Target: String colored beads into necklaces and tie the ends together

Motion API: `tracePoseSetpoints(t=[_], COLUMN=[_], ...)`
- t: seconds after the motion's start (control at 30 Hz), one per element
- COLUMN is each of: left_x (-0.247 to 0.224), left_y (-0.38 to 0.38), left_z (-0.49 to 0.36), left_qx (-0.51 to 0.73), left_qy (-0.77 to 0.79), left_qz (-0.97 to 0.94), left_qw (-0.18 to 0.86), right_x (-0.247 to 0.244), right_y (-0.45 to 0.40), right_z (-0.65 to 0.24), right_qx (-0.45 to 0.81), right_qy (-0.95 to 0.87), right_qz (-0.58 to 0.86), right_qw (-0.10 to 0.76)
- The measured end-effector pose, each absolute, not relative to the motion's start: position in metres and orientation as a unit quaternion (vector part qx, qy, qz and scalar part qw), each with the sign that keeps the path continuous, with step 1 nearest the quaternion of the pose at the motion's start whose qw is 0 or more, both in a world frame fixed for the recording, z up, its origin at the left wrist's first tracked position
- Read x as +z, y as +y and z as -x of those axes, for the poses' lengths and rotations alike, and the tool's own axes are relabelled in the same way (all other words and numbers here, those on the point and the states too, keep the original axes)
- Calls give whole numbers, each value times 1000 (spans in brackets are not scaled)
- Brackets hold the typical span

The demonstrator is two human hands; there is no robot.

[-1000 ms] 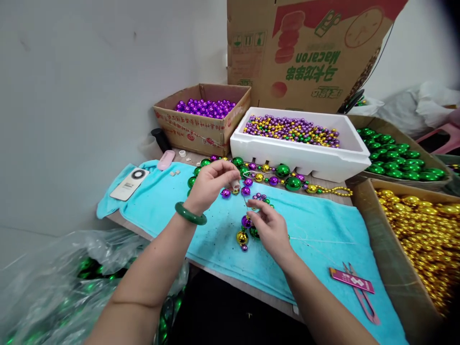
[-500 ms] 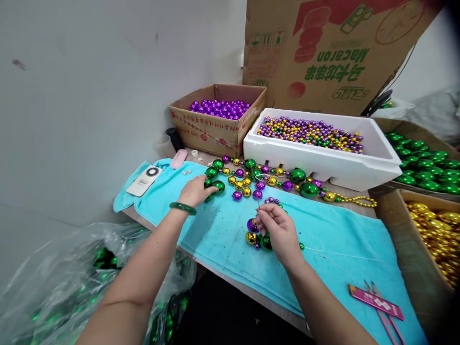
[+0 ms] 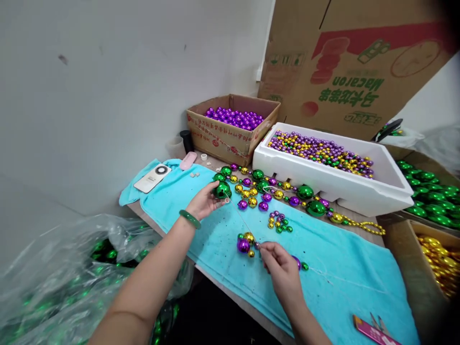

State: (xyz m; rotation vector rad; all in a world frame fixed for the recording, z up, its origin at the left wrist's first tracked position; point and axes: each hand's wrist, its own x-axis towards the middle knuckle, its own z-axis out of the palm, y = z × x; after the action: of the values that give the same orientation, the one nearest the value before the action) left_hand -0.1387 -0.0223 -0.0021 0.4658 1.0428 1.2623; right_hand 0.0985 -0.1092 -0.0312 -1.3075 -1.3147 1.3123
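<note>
A large shiny green bead is gripped by the fingers of my left hand, which wears a green bangle. My right hand is closed in a pinch on a thin needle, whose far end reaches the green bead; whether it has entered the hole I cannot tell. Beside my right fingertips lies a cluster with a purple bead and a gold bead. A white thread trails to the right past a small green bead.
Loose gold beads and small mixed beads lie on the turquoise towel. Behind run a finished-looking bead string, a foam box and a cardboard box. A phone lies left, snips right.
My left hand has lifted a green bead and turned it toward the right hand. My right hand has moved lower, and the needle now spans to the bead. The view has shifted slightly.
</note>
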Motion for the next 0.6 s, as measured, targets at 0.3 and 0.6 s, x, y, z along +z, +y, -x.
tracePoseSetpoints(t=[0.3,0.6], left_x=[1,2], left_y=[-26,-31], left_z=[114,103], left_qx=[585,584], left_qy=[422,452], left_qz=[-163,-204], left_qw=[674,643], right_x=[-45,-45], right_y=[-120,-119], right_z=[-116,-120], right_qx=[505,502], right_qy=[-513,-509], right_qz=[534,540], right_qw=[444,443])
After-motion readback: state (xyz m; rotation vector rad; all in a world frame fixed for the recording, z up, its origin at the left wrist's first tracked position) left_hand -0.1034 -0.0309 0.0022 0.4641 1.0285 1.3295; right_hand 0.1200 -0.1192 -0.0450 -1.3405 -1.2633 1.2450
